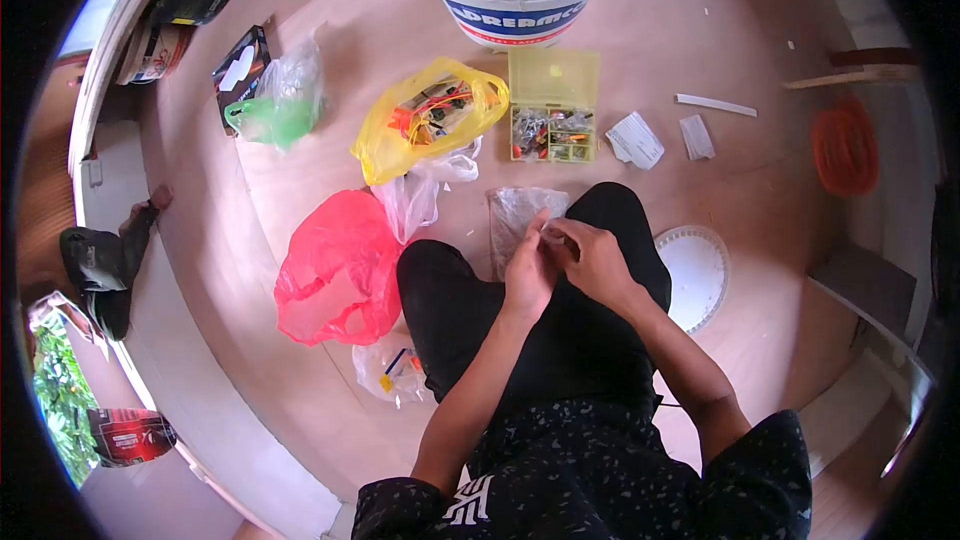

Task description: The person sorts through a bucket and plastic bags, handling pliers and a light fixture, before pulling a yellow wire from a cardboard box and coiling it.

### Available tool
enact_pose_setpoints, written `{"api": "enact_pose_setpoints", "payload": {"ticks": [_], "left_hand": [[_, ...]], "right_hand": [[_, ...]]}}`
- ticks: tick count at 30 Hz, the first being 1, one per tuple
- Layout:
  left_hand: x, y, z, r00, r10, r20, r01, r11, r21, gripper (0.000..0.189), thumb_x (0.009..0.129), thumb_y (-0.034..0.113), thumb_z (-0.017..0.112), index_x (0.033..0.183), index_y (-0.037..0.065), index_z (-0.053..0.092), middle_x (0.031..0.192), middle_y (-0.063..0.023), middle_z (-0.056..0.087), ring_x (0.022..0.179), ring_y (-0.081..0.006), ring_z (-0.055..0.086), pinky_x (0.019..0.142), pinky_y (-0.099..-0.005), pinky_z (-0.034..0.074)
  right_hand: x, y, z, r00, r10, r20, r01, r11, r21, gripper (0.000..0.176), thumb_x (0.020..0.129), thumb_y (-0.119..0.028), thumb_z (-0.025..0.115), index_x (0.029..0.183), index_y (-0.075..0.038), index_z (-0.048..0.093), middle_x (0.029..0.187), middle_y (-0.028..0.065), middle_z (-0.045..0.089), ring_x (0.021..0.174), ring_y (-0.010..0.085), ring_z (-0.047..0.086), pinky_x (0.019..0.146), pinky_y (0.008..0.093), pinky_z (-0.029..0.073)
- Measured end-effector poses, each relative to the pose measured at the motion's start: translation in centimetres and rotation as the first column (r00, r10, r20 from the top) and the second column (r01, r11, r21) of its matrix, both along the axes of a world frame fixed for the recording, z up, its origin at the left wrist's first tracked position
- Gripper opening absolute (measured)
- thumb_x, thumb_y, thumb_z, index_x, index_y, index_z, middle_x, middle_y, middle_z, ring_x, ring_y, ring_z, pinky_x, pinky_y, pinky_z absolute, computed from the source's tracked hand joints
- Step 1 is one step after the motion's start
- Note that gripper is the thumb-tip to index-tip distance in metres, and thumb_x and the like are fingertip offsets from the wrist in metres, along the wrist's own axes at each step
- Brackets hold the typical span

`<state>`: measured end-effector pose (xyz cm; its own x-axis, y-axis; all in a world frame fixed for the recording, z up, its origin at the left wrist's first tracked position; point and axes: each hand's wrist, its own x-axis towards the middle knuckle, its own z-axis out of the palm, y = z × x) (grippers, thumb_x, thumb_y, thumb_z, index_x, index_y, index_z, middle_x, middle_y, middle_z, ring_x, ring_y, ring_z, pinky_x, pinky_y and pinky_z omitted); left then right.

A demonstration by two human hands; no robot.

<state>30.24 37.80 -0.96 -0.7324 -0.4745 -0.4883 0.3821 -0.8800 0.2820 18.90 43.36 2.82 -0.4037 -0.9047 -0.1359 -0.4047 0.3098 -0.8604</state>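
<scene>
A clear plastic bag (509,212) hangs or lies in front of my lap, its upper right part reaching my fingers. My left hand (530,275) is closed on the bag's edge, thumb and fingertips pointing forward. Against it, my right hand (597,262) pinches the same part of the bag with bent fingers. What the bag contains is hard to make out. Just beyond it stands a yellowish compartment box (554,80) with its lid raised, small electronic parts sorted in its sections.
A yellow bag (375,145) of wires and parts, a red bag (335,260) and a white bag (410,202) lie left. Ahead is a tool-filled bucket (515,15). White papers (636,140), a white strip (715,105) and a round white lid (692,280) lie right.
</scene>
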Motion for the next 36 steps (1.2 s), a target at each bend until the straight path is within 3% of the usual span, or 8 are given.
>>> {"api": "enact_pose_setpoints", "payload": {"ticks": [12, 16, 21, 26, 28, 30, 32, 36], "left_hand": [[-2.6, -5.6, -2.4, 0.775, -0.069, 0.628, 0.408, 0.813, -0.415, 0.034, 0.087, 0.007, 0.056, 0.119, -0.001, 0.047, 0.102, -0.0095, 0.060, 0.092, -0.0124, 0.057, 0.077, -0.0225, 0.047], [0.7, -10.7, 0.6, 0.488, 0.697, 0.526, 0.541, 0.232, -0.809, 0.049, 0.077, 0.016, 0.068, 0.116, -0.004, 0.046, 0.109, -0.0167, 0.053, 0.101, -0.0242, 0.052, 0.086, -0.0338, 0.042], [5.2, -17.7, -0.8, 0.046, 0.897, 0.439, 0.526, 0.351, -0.774, 0.051, 0.074, 0.029, 0.071, 0.108, -0.003, 0.052, 0.099, -0.0125, 0.055, 0.093, -0.0245, 0.054, 0.084, -0.0360, 0.043], [7.2, -21.8, -1.2, 0.230, 0.604, 0.763, 0.549, 0.566, -0.614, 0.039, 0.076, 0.026, 0.070, 0.094, -0.006, 0.057, 0.076, -0.0068, 0.057, 0.071, -0.0153, 0.052, 0.065, -0.0285, 0.043], [7.0, -22.1, -0.4, 0.300, 0.512, 0.805, 0.485, 0.645, -0.590, 0.035, 0.078, 0.025, 0.069, 0.088, -0.006, 0.059, 0.068, -0.0027, 0.057, 0.064, -0.0100, 0.050, 0.059, -0.0247, 0.041], [6.7, -22.0, 0.0, 0.541, 0.578, 0.611, 0.195, 0.621, -0.759, 0.028, 0.081, 0.021, 0.066, 0.084, -0.005, 0.059, 0.065, 0.0005, 0.056, 0.059, -0.0039, 0.045, 0.054, -0.0192, 0.036], [6.0, -21.9, 1.2, 0.570, 0.560, 0.602, 0.195, 0.619, -0.761, 0.026, 0.082, 0.020, 0.065, 0.085, -0.005, 0.059, 0.067, 0.0002, 0.057, 0.060, -0.0042, 0.046, 0.056, -0.0193, 0.038], [5.1, -22.5, 1.6, 0.678, 0.569, 0.466, 0.094, 0.561, -0.822, 0.025, 0.083, 0.019, 0.065, 0.086, -0.005, 0.059, 0.073, -0.0013, 0.060, 0.065, -0.0046, 0.050, 0.061, -0.0185, 0.041]], "right_hand": [[-5.6, -5.1, -2.9, 0.990, -0.053, 0.134, 0.034, 0.989, 0.145, 0.035, 0.071, -0.005, 0.067, 0.104, 0.000, 0.058, 0.077, 0.0170, 0.063, 0.066, 0.0272, 0.062, 0.062, 0.0326, 0.048], [-6.0, -7.6, -3.0, 0.962, -0.122, 0.245, 0.092, 0.987, 0.131, 0.026, 0.074, -0.005, 0.066, 0.098, 0.001, 0.059, 0.075, 0.0105, 0.063, 0.065, 0.0161, 0.060, 0.061, 0.0302, 0.048], [-3.8, -15.4, -1.9, 0.995, 0.006, 0.098, 0.001, 0.998, -0.064, 0.023, 0.074, -0.012, 0.065, 0.091, 0.003, 0.059, 0.072, 0.0150, 0.060, 0.061, 0.0179, 0.058, 0.059, 0.0298, 0.046], [-1.4, -22.2, -3.3, 0.972, 0.145, -0.183, -0.163, 0.983, -0.083, 0.043, 0.070, -0.020, 0.073, 0.103, 0.001, 0.056, 0.085, 0.0150, 0.061, 0.077, 0.0284, 0.059, 0.072, 0.0370, 0.047], [-2.0, -22.6, -2.7, 0.814, -0.289, -0.505, 0.085, 0.918, -0.389, 0.055, 0.069, -0.027, 0.073, 0.113, -0.004, 0.049, 0.087, 0.0118, 0.059, 0.086, 0.0346, 0.056, 0.079, 0.0423, 0.043], [-3.9, -21.7, -3.8, 0.710, -0.296, -0.639, 0.123, 0.945, -0.302, 0.055, 0.071, -0.027, 0.071, 0.116, -0.006, 0.047, 0.098, 0.0106, 0.059, 0.092, 0.0360, 0.053, 0.084, 0.0432, 0.042], [-5.8, -20.9, -5.4, 0.857, -0.007, -0.515, 0.231, 0.899, 0.372, 0.044, 0.073, -0.025, 0.069, 0.107, -0.002, 0.053, 0.096, 0.0131, 0.061, 0.088, 0.0357, 0.056, 0.078, 0.0415, 0.044], [-8.7, -20.4, -6.2, 0.947, 0.066, -0.313, 0.086, 0.891, 0.447, 0.032, 0.076, -0.021, 0.067, 0.096, 0.001, 0.058, 0.088, 0.0132, 0.062, 0.080, 0.0272, 0.059, 0.072, 0.0343, 0.047]]}}
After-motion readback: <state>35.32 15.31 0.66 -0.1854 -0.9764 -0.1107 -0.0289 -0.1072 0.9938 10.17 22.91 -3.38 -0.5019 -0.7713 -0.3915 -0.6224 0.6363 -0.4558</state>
